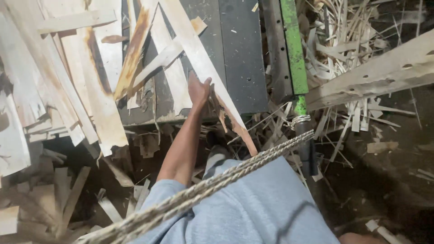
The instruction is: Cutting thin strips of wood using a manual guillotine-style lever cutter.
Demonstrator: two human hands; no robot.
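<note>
My left hand [199,90] reaches forward and grips a long, thin pale wood strip [190,40]. The strip slants across a dark grey machine table [242,54], and its splintered lower end hangs over the table's near edge. Other thin strips [165,56] lie crossed under it on the table. My right hand is out of sight; a small patch of skin [357,238] at the bottom edge cannot be identified.
Piled veneer sheets [68,77] cover the left side. A green bar [294,49] runs along the table's right edge. A braided rope [226,178] crosses my lap diagonally. A thick plank [384,72] juts in from the right, and wood scraps [343,40] litter the floor.
</note>
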